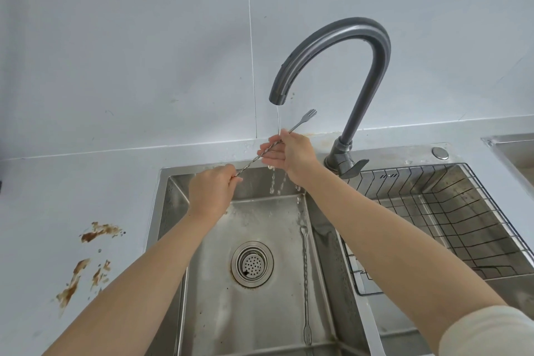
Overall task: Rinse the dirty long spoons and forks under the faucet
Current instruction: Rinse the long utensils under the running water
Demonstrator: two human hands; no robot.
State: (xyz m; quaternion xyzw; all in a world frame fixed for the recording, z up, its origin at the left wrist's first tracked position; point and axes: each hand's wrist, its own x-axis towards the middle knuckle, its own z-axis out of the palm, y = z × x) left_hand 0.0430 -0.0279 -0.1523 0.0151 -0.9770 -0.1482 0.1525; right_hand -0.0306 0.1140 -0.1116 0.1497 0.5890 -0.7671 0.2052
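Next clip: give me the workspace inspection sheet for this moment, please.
Surface: pale countertop with brown stains left of the steel sink.
Job's things: long fork held under the thin water stream from the faucet; second long utensil lies in the basin along its right wall.
Clutter: wire rack in the sink's right part; drain strainer.
Grips: left hand grips the fork's lower end; right hand pinches its stem under the stream.
Cables: nothing seen.
Surroundings: pale wall; another sink edge at far right.
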